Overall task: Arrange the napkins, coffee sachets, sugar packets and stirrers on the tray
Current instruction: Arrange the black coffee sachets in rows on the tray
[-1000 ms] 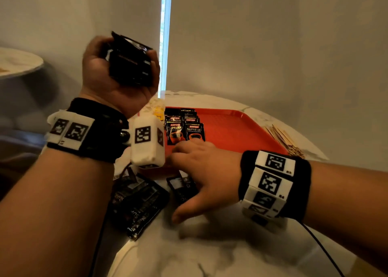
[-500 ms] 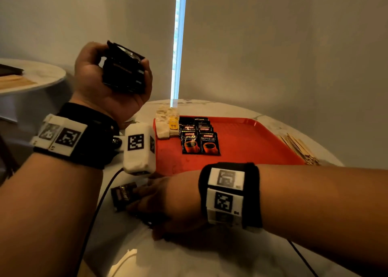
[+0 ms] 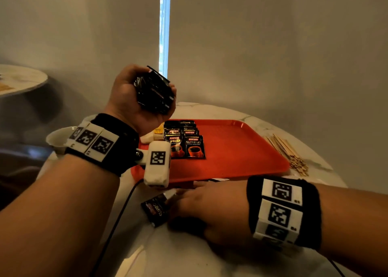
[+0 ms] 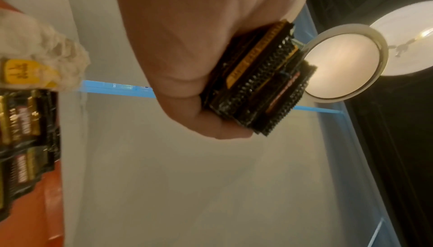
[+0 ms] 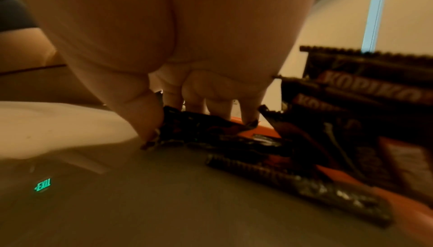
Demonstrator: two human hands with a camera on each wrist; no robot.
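Two hands show. The left hand [image 3: 134, 100], raised above the tray's [image 3: 241, 150] left end, curls its fingers round one stack of black coffee sachets [image 3: 154, 94]. On the red tray, black "Supremo" sachets [image 3: 184, 144] lie in two overlapping rows. The right hand [image 3: 210, 211] pinches loose sachets [image 3: 156, 210] on the table, nearer the tray's front edge than half a second ago.
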